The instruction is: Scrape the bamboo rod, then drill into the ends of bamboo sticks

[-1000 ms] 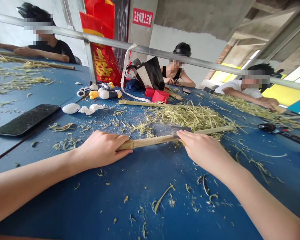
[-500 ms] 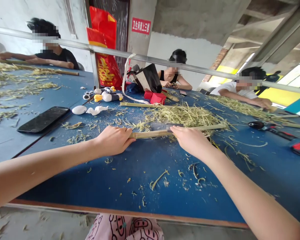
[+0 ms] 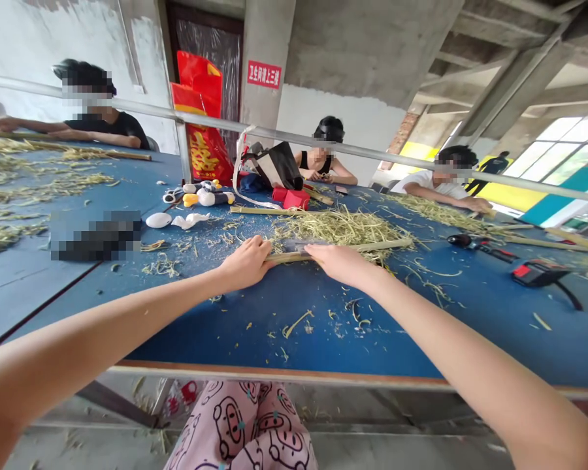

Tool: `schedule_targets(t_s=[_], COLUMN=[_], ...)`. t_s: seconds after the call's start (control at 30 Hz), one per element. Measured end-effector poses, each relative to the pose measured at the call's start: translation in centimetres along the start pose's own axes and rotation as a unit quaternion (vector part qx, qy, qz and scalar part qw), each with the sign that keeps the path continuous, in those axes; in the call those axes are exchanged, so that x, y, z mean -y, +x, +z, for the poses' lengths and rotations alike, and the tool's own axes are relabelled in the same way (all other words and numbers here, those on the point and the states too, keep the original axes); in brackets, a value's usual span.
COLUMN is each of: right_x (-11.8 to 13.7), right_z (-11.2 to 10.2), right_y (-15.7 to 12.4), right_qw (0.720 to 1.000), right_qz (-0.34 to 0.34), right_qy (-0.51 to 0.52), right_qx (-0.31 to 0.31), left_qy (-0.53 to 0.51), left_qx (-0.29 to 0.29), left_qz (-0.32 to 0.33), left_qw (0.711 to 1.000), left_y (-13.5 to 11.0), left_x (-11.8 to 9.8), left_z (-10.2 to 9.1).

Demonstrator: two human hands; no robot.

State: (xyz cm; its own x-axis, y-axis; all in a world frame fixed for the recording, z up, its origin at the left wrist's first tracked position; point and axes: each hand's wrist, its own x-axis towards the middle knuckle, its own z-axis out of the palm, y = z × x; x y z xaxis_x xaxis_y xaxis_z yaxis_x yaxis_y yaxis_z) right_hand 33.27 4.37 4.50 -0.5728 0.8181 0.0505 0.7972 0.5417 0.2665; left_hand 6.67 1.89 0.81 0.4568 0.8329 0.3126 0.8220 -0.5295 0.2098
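A pale bamboo stick (image 3: 382, 245) is held crosswise above the blue table (image 3: 215, 333). My left hand (image 3: 248, 262) is closed around its left end. Farther along, my right hand (image 3: 340, 264) is closed over the stick and presses a grey piece (image 3: 296, 247) against it; the piece looks like sandpaper, partly hidden by the fingers. Only a short length of bamboo shows between my hands. Just behind the stick lies a heap of pale green shavings (image 3: 343, 225).
A power drill (image 3: 539, 273) lies to the right. On the left are a dark pixelated object (image 3: 97, 236), a white egg-shaped thing (image 3: 158, 220) and small toys (image 3: 208, 196). Behind stand a red bag (image 3: 203, 140) and a metal rail (image 3: 353, 151). Several people sit beyond.
My right hand has slid left along the bamboo stick with the grey piece, closer to my left hand. The camera view has tilted and shifted. Both hands keep their hold.
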Motion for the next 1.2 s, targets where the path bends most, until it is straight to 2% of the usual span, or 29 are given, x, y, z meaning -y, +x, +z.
schedule_targets(t_s=[0.07, 0.13, 0.2, 0.33, 0.4, 0.47, 0.63, 0.7, 0.8, 0.9, 0.97, 1.07, 1.2], right_x=[-0.9, -0.9, 0.7, 5.7, 6.7, 6.0, 2.3, 2.7, 5.2, 7.6, 8.1, 7.3, 6.2], right_z=[-0.5, -0.9, -1.1, -1.1, -0.9, -0.9, -1.6, -2.2, -2.8, -2.6, -2.1, -1.2, -0.5], right_y=[-0.1, 0.0, 0.4, 1.2, 1.0, 0.4, -0.3, 0.5, 2.1, 2.7, 2.4, 1.6, 1.1], right_qw=[0.999, 0.997, 0.996, 0.998, 0.997, 0.996, 0.987, 0.985, 0.988, 0.99, 0.988, 0.983, 0.972], right_qz=[0.033, 0.071, 0.085, 0.036, 0.024, 0.036, 0.135, 0.145, 0.109, 0.062, 0.055, 0.087, 0.171], right_qy=[-0.004, -0.009, -0.005, 0.043, 0.066, 0.081, 0.078, 0.079, 0.1, 0.127, 0.142, 0.157, 0.149], right_qx=[0.018, 0.03, 0.027, -0.007, -0.017, -0.016, 0.027, 0.041, 0.039, 0.006, -0.021, -0.044, -0.056], left_qy=[-0.028, -0.047, -0.052, -0.026, -0.009, 0.004, 0.041, 0.056, 0.075, 0.082, 0.079, 0.067, 0.052], left_qx=[-0.009, -0.015, -0.023, -0.039, -0.043, -0.047, -0.057, -0.064, -0.068, -0.069, -0.069, -0.069, -0.077], left_qz=[-0.013, -0.025, -0.025, -0.003, 0.002, -0.002, -0.036, -0.048, -0.049, -0.053, -0.061, -0.075, -0.079], left_qw=[0.999, 0.998, 0.998, 0.999, 0.999, 0.999, 0.997, 0.995, 0.994, 0.993, 0.993, 0.993, 0.992], left_y=[0.1, 0.2, 0.4, 0.6, 0.6, 0.5, -0.5, -1.2, -2.4, -3.0, -3.0, -2.5, -2.2], left_x=[0.3, 0.7, 0.9, 1.2, 1.1, 0.9, -0.2, -0.4, 0.2, 1.6, 2.7, 3.9, 4.7], left_z=[0.0, -0.2, -0.1, 0.2, 0.3, 0.3, 0.4, 0.3, -0.2, -0.9, -1.1, -1.0, -0.6])
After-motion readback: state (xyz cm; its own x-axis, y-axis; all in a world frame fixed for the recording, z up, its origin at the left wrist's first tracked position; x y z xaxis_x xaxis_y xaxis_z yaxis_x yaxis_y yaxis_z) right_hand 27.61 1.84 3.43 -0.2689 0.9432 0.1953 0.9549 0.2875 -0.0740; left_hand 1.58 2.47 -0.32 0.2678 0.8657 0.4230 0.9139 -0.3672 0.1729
